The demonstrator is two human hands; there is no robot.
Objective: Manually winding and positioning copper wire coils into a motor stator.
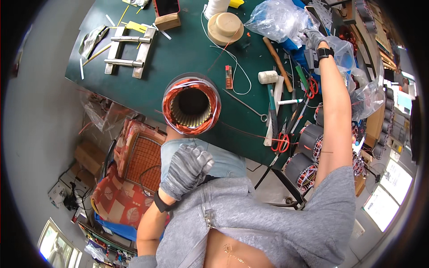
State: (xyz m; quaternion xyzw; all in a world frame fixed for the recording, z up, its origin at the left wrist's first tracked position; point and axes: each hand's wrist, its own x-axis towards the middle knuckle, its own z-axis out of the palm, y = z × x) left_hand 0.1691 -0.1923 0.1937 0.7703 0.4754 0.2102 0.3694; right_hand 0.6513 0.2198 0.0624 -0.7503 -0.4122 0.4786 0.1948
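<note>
My left hand, in a grey striped glove, is curled closed in front of my body, just below the table edge. Whatever its fingers hold, if anything, is hidden. Beyond it, a motor stator with copper windings and white lacing stands at the table's near edge, its bore facing up. My right arm stretches to the far right, where my gloved right hand is at a clear plastic bag on blue material. Its fingers are small and partly lost against the bag, so their grip is unclear.
On the green table lie a white-headed mallet, red-handled scissors, a wooden stick, a hooked metal rod and a metal frame. A beige spool stands at the back. More stators sit at right; a cushioned chair is at left.
</note>
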